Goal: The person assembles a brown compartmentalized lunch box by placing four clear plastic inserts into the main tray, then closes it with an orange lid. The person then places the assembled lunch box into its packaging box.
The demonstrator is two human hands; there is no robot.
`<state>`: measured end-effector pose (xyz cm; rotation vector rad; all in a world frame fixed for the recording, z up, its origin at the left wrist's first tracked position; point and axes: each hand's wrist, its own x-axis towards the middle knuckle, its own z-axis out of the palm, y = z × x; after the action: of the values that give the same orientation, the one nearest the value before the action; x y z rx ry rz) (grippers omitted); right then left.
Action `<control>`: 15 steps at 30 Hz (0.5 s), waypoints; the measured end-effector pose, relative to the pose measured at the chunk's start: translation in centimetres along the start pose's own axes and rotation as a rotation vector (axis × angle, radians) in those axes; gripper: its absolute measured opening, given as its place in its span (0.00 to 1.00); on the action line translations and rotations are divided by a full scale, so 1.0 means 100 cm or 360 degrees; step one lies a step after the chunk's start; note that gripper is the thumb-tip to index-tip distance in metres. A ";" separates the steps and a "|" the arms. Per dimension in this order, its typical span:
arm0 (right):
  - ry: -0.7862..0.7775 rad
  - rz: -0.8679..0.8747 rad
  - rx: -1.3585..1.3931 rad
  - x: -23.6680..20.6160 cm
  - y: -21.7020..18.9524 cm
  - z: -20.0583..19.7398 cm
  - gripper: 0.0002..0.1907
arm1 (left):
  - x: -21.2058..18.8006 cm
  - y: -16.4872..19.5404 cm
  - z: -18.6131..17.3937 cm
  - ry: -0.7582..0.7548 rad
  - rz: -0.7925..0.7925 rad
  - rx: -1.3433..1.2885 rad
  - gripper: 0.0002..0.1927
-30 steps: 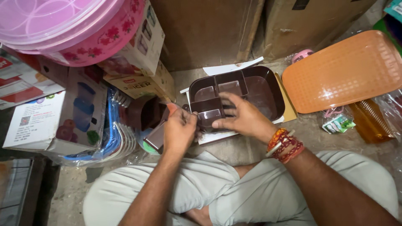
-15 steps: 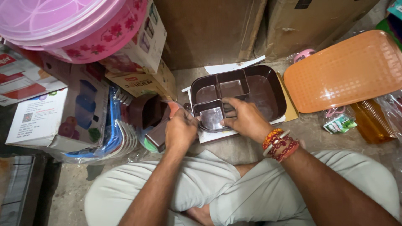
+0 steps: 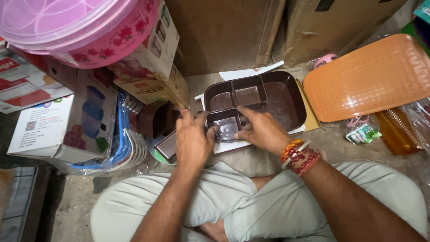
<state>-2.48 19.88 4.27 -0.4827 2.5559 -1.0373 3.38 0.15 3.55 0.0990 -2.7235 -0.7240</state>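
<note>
Cardboard cartons line the far wall of a cramped concrete floor (image 3: 331, 139) where a person sits cross-legged among stacked goods. Just beyond the knees lies a dark brown plastic compartment tray (image 3: 286, 101) on a white sheet of paper (image 3: 244, 74), and both hands meet at its near left corner. The left hand (image 3: 192, 139) curls its fingers against the left wall of a small brown square insert box (image 3: 226, 127) sitting in that corner; the right hand (image 3: 262, 130) lies half open, fingers spread flat over the insert's right edge, pressing rather than gripping. Whether the insert is fully seated cannot be told. The likeliest trouble, as I judge it, is uneven pressure: one side pushed harder could cock the insert in its pocket and jam it, or the light tray could skid on the loose paper. A dark brown rectangular lid (image 3: 166, 145) leans close under the left wrist, and a careless elbow might knock it against the blue and white plastic hangers (image 3: 127, 143) at the left. An orange perforated plastic tray (image 3: 367, 76) lies well apart at the far right. Compared with half a second ago, the left hand has closed in from the lid side onto the insert, and the right fingers have slid farther over it.
</note>
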 end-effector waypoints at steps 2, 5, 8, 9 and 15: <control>-0.0023 -0.0013 -0.0007 0.001 0.001 -0.001 0.40 | -0.001 0.001 0.003 -0.0089 -0.0024 0.0041 0.26; -0.0018 -0.0044 -0.0100 0.000 0.002 -0.001 0.38 | -0.001 0.002 0.006 -0.0190 -0.0053 0.0076 0.26; -0.0012 -0.0043 -0.0176 0.000 0.004 0.001 0.38 | -0.001 0.001 0.007 -0.0200 0.0037 0.0153 0.25; -0.0013 -0.0031 -0.0195 0.000 0.004 0.002 0.38 | -0.001 0.001 0.008 -0.0200 0.0074 0.0176 0.24; 0.0177 -0.0195 0.0028 0.005 0.014 0.003 0.36 | 0.004 -0.004 -0.002 -0.0008 -0.0037 0.0018 0.20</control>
<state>-3.04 20.46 2.96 -0.5992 2.6398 -1.1581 3.04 -0.36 3.69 0.1321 -2.7358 -0.7167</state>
